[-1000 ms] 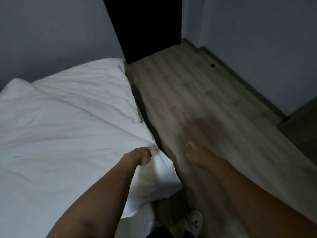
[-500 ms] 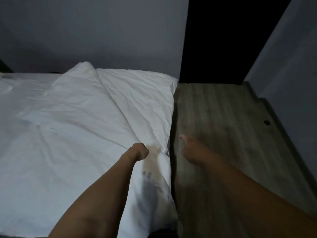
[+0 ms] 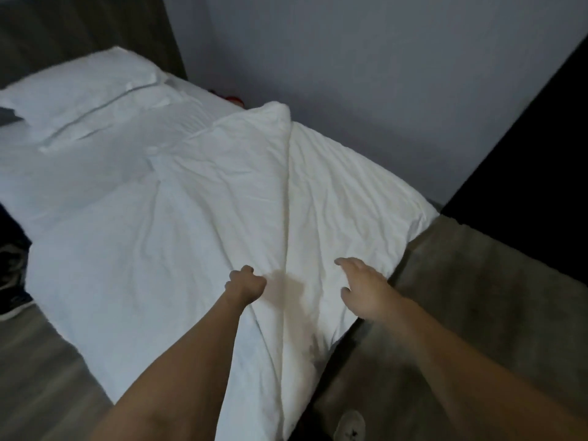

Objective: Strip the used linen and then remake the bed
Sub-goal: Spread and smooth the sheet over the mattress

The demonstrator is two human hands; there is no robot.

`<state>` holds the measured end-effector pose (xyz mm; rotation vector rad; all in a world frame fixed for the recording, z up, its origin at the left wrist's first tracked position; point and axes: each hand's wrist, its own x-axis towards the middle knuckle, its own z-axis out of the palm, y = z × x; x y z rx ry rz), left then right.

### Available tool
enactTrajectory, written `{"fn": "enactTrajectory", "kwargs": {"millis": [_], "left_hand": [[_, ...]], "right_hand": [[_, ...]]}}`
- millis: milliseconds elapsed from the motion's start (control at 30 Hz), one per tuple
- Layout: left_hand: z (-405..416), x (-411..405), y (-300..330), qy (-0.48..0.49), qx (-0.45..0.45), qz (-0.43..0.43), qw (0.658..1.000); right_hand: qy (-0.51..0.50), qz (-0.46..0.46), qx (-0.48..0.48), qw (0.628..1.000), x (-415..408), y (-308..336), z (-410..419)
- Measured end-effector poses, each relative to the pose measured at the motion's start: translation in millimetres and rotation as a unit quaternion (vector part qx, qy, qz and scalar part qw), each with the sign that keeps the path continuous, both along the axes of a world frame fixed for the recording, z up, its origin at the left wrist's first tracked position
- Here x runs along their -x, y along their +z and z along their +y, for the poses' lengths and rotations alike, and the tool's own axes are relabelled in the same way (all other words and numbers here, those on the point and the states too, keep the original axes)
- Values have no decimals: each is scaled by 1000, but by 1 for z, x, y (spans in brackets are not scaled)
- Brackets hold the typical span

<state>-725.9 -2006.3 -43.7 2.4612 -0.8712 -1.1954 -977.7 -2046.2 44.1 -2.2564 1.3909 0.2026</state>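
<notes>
From the head camera, a bed fills most of the picture. A white duvet [image 3: 197,224] lies on top of it, full of wrinkles, and covers the near part of the bed down to the foot end. A long fold runs up the middle of the duvet toward the wall. The duvet's near corner hangs off the bed, close to the person's feet.

The left hand [image 3: 245,285] is curled into a fist, and it grips a bunch of the duvet near the foot end. The cloth pulls up into creases where the fist holds it.

The right hand [image 3: 362,288] is just beside the left one, a little to the right. Its fingers are spread and loose, and they hold nothing. It reaches over the duvet by the bed's right edge. I cannot tell if the fingertips touch the cloth.

Two white pillows [image 3: 79,97] lie at the far end of the bed, by a dark headboard [image 3: 95,27]. A grey wall [image 3: 381,74] runs along the far side of the bed. The floor [image 3: 477,297] is wood. A dark shoe [image 3: 12,303] sits on the floor at the left. A light shoe [image 3: 350,424] shows at the bottom, on the person's foot.
</notes>
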Motion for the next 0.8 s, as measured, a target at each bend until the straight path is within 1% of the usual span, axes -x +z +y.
{"fn": "enactTrajectory", "kwargs": {"millis": [67,167,267,333,400,433,467,500,567,667,733,800], "left_hand": [[-2,-18,-8,88,-7,17,996],[-11,-46,-29,184,5,49,982],[-24,-76,-65,286,17,86,954],[-39,-98,-101,371,43,130,918],[-51,-108,-122,469,79,187,860],[-57,-109,-126,494,101,203,840],[-63,-109,-131,503,117,210,830],[-69,-109,-138,503,129,214,828],[-78,-107,-144,481,154,214,836],[-94,-96,-131,413,182,203,869],[-108,-80,-111,360,203,152,898],[-122,-55,-90,317,229,124,912]], "right_hand": [[59,13,8,998,-16,-6,-32],[113,10,11,994,-50,-20,-76],[195,14,34,980,-77,-39,-120],[236,8,80,968,-87,-52,-154],[270,5,119,955,-96,-68,-188],[287,16,136,948,-101,-75,-203],[300,31,152,941,-105,-82,-216],[310,49,164,935,-108,-87,-226],[327,80,178,925,-110,-91,-238],[355,90,212,906,-114,-96,-250],[397,68,244,882,-133,-101,-262],[456,61,270,846,-165,-106,-271]]}}
